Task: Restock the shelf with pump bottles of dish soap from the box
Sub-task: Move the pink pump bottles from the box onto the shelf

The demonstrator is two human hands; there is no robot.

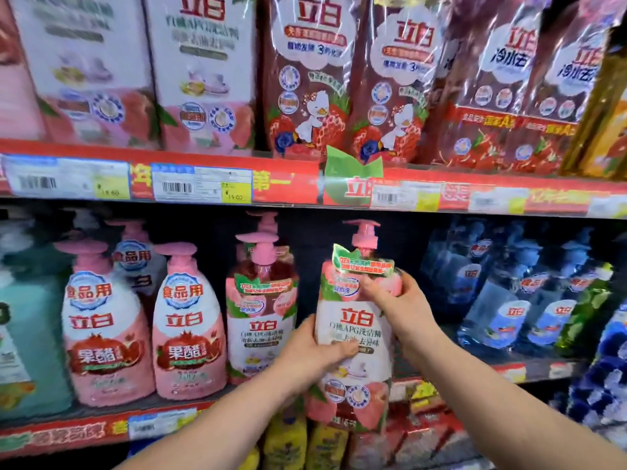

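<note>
**Item:** pump bottle [354, 337], peach label, pink pump, green neck tag.

**Location:** we hold it off the lower shelf [68, 435], in front of the gap between a matching bottle [261, 317] and the blue bottles [502, 300]. Its base hangs below the shelf's front edge. The box is not in view.

**Left hand** [315, 354]: wrapped round the bottle's left flank, thumb across the label.

**Right hand** [397, 296]: fingers curled over the bottle's right shoulder.

**Hazards, as we judge them:**
- The base catches the shelf lip unless we lift it.
- The pump fouls the price rail [305, 184] above if we raise it too far.
- A sideways nudge topples the matching bottle.
- The tag crumples under our right fingers.
</note>
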